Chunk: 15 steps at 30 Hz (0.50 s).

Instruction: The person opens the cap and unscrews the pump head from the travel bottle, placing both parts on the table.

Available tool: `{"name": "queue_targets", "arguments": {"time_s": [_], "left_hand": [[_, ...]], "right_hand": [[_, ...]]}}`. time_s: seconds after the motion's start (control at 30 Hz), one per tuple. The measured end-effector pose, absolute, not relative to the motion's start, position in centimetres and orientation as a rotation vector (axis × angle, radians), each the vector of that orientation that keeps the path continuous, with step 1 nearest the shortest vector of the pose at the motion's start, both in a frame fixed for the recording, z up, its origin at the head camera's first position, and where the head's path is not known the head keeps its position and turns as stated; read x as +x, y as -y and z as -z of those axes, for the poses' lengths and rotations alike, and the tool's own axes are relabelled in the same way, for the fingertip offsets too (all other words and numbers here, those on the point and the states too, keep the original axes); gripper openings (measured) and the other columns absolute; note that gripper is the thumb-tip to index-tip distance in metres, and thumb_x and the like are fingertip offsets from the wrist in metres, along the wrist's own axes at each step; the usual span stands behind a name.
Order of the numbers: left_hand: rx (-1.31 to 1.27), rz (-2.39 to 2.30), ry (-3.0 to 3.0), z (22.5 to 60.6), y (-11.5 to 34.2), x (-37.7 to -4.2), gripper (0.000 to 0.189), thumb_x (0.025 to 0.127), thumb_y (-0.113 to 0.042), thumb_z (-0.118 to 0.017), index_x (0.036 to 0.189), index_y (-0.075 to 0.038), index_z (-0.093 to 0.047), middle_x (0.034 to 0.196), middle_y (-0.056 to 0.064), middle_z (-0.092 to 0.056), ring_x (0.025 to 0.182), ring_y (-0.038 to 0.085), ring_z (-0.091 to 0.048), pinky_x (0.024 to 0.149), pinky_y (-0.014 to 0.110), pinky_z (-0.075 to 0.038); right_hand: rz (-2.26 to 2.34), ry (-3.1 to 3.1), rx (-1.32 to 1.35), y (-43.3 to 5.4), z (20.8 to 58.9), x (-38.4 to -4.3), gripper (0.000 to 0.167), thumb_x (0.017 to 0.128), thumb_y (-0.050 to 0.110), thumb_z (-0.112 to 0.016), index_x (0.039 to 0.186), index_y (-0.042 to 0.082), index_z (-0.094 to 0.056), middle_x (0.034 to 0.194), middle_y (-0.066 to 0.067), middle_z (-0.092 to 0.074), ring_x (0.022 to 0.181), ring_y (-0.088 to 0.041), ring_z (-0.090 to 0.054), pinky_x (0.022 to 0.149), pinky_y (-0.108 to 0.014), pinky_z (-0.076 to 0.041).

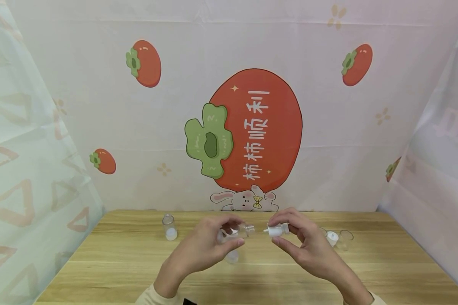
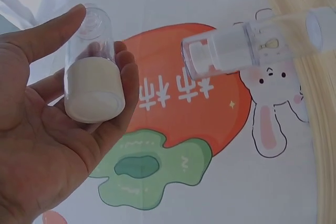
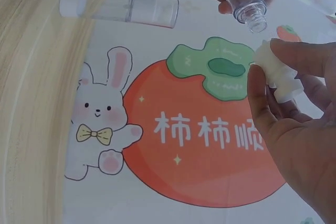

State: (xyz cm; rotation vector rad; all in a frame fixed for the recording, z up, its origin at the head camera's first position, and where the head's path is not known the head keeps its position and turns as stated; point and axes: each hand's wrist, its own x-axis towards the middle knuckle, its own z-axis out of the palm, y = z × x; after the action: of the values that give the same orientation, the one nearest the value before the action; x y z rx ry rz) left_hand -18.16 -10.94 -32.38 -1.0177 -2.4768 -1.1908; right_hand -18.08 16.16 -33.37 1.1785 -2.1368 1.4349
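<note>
My left hand (image 1: 210,241) grips a clear bottle (image 1: 247,230) on its side, its threaded neck pointing right. A white bottom section (image 2: 94,88) shows inside the bottle in the left wrist view. Facing that neck, with a small gap between, is a white pump head (image 1: 276,230) pinched between the thumb and fingers of my right hand (image 1: 303,241). Its thin stem points left at the bottle mouth. The right wrist view shows the white pump head (image 3: 277,72) close below the threaded neck (image 3: 255,19).
A capped clear pump bottle (image 1: 169,228) stands at the back left of the wooden table (image 1: 118,271). Below my left hand lies a translucent whitish piece (image 1: 232,256), partly hidden. Right of my right hand are a white part (image 1: 332,238) and a clear cap (image 1: 344,240). A printed cloth (image 1: 313,178) hangs behind.
</note>
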Motion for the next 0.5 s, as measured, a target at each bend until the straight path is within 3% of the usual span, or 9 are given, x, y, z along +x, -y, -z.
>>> {"name": "queue_targets", "arguments": {"time_s": [0.3,0.5], "left_hand": [[-0.8,1.191,2.435,32.5,12.3,-19.2,0.031,0.09,-0.011,-0.078,0.118,-0.005,-0.067,0.106,0.002,-0.068,0.096,0.023,-0.065,0.086,0.036,-0.055],[-0.566,1.157,2.459,32.9,12.9,-19.9,0.03,0.088,-0.01,-0.079,0.115,-0.005,-0.069,0.103,0.005,-0.067,0.093,0.023,-0.065,0.082,0.043,-0.055]], "right_hand": [[-1.391,2.106,1.192,-16.0,33.7,-18.3,0.036,0.087,-0.012,-0.072,0.117,0.007,-0.065,0.115,-0.008,-0.06,0.099,-0.019,-0.062,0.085,-0.026,-0.056],[-1.368,2.123,1.188,-15.9,33.7,-18.2,0.038,0.087,-0.01,-0.073,0.116,0.013,-0.065,0.114,-0.007,-0.061,0.097,-0.019,-0.062,0.085,-0.026,-0.056]]}}
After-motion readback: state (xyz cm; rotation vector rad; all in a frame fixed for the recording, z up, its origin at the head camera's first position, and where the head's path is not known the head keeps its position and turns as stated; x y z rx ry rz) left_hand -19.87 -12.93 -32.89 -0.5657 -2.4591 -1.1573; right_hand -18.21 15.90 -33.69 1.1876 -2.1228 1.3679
